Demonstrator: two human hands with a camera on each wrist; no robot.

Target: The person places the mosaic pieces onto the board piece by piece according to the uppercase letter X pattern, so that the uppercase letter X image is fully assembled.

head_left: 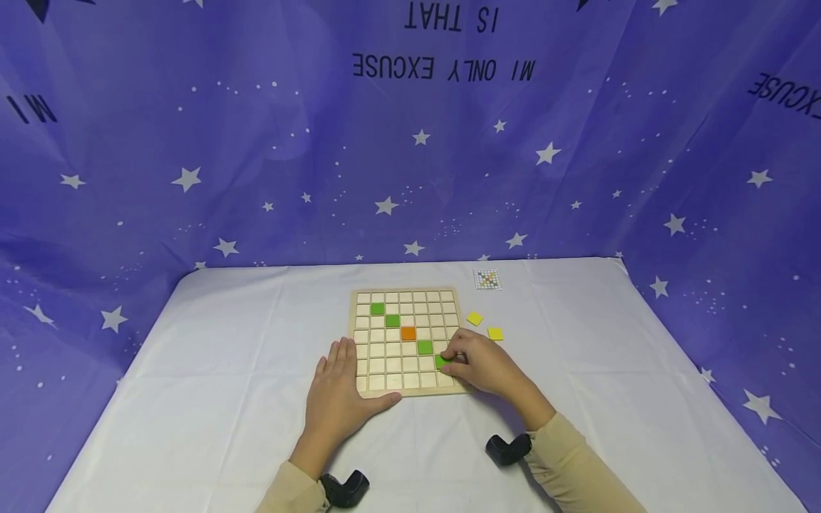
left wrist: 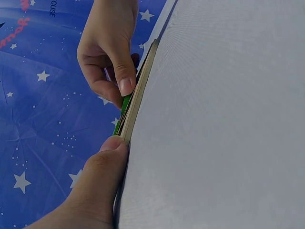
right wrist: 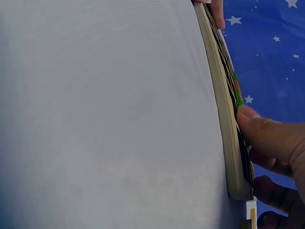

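A wooden grid board [head_left: 410, 392] lies on the table with square cells. My left hand [head_left: 335, 399] rests along its left side, fingers straight and thumb spread along the front edge. At the lower right cells, my right hand [head_left: 484, 362] pinches a green tile [head_left: 440, 362] between thumb and fingers; the hand partly covers it. Up and to the left of it, a diagonal runs through a green tile [head_left: 425, 347], an orange tile [head_left: 408, 333] and two more green tiles [head_left: 393, 320]. In the left wrist view, the right thumb [left wrist: 126, 83] touches down at the board's surface.
Two yellow tiles, one nearer the board [head_left: 474, 318] and one farther right [head_left: 495, 333], lie beyond the right hand. A small pattern card [head_left: 488, 279] with a coloured grid sits at the back right. A white cloth covers the table [head_left: 192, 399]; a purple starry curtain [head_left: 321, 142] hangs behind.
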